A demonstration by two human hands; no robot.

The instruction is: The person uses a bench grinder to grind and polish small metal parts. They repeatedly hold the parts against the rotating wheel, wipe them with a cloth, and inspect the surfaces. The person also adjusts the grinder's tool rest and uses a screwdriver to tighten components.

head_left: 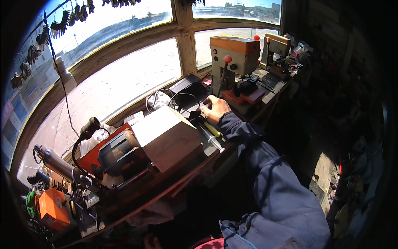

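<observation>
My right hand (215, 109), in a dark blue sleeve, reaches over the far part of the workbench. Its fingers are bent, with the thumb and forefinger brought close together; whatever lies between them is too dark to make out. Just below the fingertips is a small black object (194, 115). Beside it lie a yellow-handled tool (212, 129) and a clear syringe (212, 141) with a white plunger. A pale box-shaped cover (168, 135) stands left of these. Low in the picture, my left hand (152, 241) shows only partly, in deep shadow, its fingers unclear.
An electric motor (118, 150) and a silver cylindrical lamp (58, 164) sit along the bench at left, near an orange box (54, 209). Beyond my right hand stands an orange-topped key machine (234, 54) with a red-knobbed lever. Bunches of keys (60, 25) hang before the window.
</observation>
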